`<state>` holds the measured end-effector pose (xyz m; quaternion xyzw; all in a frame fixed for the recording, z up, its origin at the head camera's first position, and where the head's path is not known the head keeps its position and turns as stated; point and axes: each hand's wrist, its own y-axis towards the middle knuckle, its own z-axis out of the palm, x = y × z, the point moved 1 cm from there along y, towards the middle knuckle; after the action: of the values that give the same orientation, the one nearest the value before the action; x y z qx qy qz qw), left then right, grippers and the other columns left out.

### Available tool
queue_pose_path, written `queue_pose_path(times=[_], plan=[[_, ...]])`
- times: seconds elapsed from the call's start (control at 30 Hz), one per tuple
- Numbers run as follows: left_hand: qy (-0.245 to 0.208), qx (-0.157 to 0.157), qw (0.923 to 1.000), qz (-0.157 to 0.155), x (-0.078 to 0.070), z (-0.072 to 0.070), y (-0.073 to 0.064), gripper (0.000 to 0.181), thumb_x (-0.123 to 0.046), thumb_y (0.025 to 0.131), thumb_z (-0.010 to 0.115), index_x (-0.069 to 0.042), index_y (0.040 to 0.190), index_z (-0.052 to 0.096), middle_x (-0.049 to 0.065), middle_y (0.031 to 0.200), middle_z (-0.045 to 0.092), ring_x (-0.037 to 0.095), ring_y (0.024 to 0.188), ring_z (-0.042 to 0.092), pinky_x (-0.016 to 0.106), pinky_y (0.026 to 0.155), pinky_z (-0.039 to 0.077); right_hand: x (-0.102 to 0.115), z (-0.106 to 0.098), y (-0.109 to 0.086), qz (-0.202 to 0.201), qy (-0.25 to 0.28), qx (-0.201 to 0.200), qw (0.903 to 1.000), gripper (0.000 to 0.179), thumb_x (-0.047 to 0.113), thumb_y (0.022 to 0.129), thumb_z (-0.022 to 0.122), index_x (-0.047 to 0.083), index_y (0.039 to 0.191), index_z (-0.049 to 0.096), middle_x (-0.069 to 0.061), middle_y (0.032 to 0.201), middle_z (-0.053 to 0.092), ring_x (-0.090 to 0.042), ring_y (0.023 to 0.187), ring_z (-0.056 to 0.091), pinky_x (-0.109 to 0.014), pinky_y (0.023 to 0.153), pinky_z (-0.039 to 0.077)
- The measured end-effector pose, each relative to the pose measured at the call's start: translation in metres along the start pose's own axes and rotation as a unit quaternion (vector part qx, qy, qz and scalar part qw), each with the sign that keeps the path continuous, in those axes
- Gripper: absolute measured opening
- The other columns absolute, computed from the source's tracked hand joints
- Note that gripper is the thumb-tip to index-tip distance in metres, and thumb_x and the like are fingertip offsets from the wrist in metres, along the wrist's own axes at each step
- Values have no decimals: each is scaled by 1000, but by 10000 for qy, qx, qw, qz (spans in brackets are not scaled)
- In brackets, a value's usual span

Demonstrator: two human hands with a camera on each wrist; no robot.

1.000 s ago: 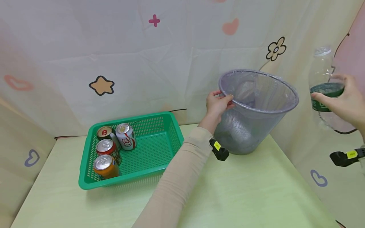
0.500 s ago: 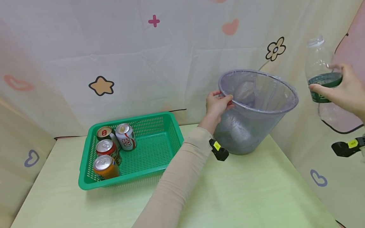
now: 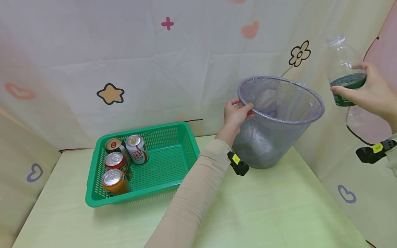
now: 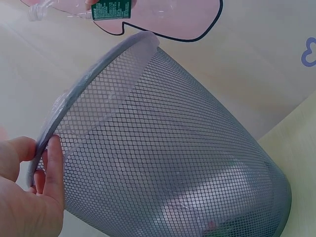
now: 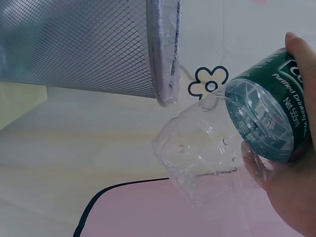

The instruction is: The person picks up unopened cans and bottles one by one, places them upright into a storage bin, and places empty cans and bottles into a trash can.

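My left hand pinches the rim of a grey mesh waste bin, thumb on one side and fingers on the other. The bin leans to the right, its mouth lined with a clear plastic bag. Up at the right, my right hand grips a clear plastic water bottle round its green label, neck upward and nearly upright. The bottle is held in the air, apart from the bin rim. In the right wrist view, the label shows print and the bottle's clear base points toward the bin.
On the left of the pale green table stands a green plastic basket. Several drink cans sit along its left side, among them an orange can and a white can. A patterned curtain hangs behind.
My right hand has raised the bottle and brought it leftward, closer to the bin. The left hand, the bin and the basket have stayed put.
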<state>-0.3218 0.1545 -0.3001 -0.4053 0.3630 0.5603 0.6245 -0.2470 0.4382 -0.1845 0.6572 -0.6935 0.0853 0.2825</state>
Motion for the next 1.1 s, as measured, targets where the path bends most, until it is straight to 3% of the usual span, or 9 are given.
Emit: queue_pose_path(times=[0.17,0.3,0.4,0.43,0.67,0.87,1.1], plan=[[-11,-10,10000,-22,0,0,0,38,1,78,69,-10,108,48,7,76,57,15,57,61,27,58,56,2,-1,5,-51,47,21,10000,87,30,85,64,7,145,6,-37,132,27,-47,93,41,-9,47,37],[25,-46,10000,-18,1,0,0,38,1,78,69,-10,108,49,7,76,57,15,57,61,27,58,56,2,-3,8,-145,154,42,9998,85,29,85,64,8,144,8,-37,129,30,-14,75,50,-10,46,40],[69,-33,10000,-6,1,0,-1,38,0,78,69,-11,108,49,7,76,57,15,57,61,27,57,56,5,-4,11,-244,248,43,9994,81,27,85,64,12,143,11,-35,127,31,7,69,41,-9,46,42],[58,-23,10000,5,0,0,-1,38,0,78,70,-11,108,49,7,76,57,15,57,61,27,57,56,6,-5,12,-263,270,40,9993,80,26,85,64,13,143,12,-34,127,31,8,69,40,-9,47,42],[26,15,10000,33,1,0,1,38,0,78,70,-11,108,49,6,76,56,15,57,61,28,58,56,18,-5,17,-186,122,47,9997,86,31,84,65,11,145,8,-32,130,31,-2,75,43,-9,48,40],[-3,34,10000,16,1,0,1,38,0,78,69,-10,108,49,7,76,57,15,57,61,27,58,56,30,-4,21,-171,118,119,9997,87,33,83,66,12,145,9,-29,128,33,0,73,43,-8,50,41],[19,22,10000,19,0,0,1,38,-1,78,70,-11,108,49,7,76,58,15,58,61,27,58,56,40,1,24,-64,-56,212,9997,88,38,83,64,18,146,6,-29,131,30,-35,92,44,-9,51,36]])
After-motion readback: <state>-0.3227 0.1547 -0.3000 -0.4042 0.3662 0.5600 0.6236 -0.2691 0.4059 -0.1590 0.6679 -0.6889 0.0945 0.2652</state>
